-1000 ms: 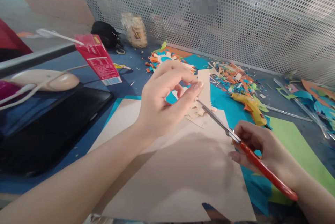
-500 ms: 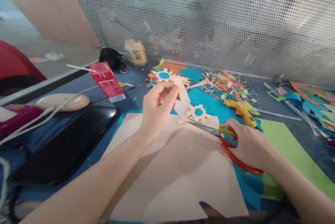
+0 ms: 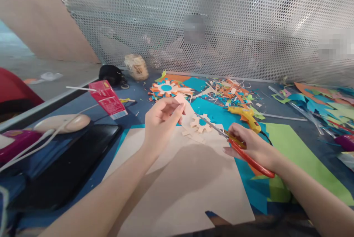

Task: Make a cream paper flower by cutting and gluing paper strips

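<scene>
My left hand (image 3: pixel 163 126) is closed, pinching a cream piece of paper (image 3: pixel 188 110) between thumb and fingers. In my right hand (image 3: pixel 250 144) is a pair of scissors (image 3: pixel 249 158) with red and yellow handles, blades pointing left toward that paper. The blades look nearly closed and pass in front of a small gear-shaped paper cutout (image 3: pixel 197 124) with a blue centre. Below both hands lies a large cream paper sheet (image 3: pixel 171 192), notched at its front edge. Small cream offcuts lie near the cutout.
A yellow glue gun (image 3: pixel 250 118) lies beyond my right hand, near green paper (image 3: pixel 293 152). Paper scraps (image 3: pixel 232 93) and a larger gear-like flower (image 3: pixel 166 88) are at the back. To the left are a red drink carton (image 3: pixel 108 100), a black tablet-like slab (image 3: pixel 69 167) and cables.
The scissors have tilted, their tips rising toward the paper in my left hand, and the blades look closer together. The whole view has shifted slightly.
</scene>
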Demonstrator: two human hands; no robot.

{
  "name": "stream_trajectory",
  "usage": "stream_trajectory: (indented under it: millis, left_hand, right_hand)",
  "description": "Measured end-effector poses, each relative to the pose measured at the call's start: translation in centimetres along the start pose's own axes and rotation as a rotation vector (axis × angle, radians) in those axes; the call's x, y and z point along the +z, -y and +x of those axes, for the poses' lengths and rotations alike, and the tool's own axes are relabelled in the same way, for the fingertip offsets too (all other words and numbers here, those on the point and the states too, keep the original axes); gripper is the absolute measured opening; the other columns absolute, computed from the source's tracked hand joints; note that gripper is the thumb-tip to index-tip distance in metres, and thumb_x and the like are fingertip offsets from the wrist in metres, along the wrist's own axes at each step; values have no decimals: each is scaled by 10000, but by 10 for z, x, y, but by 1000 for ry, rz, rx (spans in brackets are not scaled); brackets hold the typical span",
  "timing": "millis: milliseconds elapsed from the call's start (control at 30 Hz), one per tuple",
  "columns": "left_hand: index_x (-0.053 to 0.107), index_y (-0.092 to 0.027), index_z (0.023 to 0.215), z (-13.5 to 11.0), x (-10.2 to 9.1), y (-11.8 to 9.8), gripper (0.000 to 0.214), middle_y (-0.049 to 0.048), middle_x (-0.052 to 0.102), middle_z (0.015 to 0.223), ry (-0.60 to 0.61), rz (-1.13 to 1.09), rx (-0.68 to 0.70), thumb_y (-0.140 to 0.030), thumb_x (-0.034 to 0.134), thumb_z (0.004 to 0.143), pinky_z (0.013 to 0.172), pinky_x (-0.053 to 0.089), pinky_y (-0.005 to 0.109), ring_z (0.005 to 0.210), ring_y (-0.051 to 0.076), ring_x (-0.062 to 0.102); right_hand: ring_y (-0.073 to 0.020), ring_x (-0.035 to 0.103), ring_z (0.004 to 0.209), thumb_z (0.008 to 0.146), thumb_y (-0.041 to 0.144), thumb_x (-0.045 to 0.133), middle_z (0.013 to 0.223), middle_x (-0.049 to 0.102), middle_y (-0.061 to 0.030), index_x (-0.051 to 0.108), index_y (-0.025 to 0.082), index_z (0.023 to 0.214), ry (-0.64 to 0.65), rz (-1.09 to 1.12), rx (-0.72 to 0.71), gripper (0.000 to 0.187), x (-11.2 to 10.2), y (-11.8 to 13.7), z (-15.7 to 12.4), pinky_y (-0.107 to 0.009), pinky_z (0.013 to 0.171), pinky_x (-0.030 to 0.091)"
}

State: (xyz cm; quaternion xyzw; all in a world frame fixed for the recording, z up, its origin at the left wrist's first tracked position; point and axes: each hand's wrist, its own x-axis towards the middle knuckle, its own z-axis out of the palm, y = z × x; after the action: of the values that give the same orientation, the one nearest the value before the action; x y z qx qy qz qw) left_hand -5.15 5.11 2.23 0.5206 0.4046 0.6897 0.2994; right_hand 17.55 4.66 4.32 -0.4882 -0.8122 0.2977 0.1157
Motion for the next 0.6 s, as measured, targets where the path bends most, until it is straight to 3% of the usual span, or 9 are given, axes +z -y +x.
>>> stream_trajectory:
  millis: [333,600]
  left_hand:
    - [576,-207,667,-4,5,-7,99,-30,606,613,-17,16,7,-239,666,694,425,460,241,440,85,528]
    - [582,-225,690,-4,1,-4,85,-36,617,629,-4,20,75,-257,650,730,437,472,241,469,85,550]
  right_hand:
    - [-93,337,537,717,363,614,629,379,58,391,215,746,35,102,25,269,3,0,-6,-217,462,280]
    - [-114,399,571,755,417,569,668,419,33,381,223,764,61,110,69,270,0,1,-9,-241,478,325]
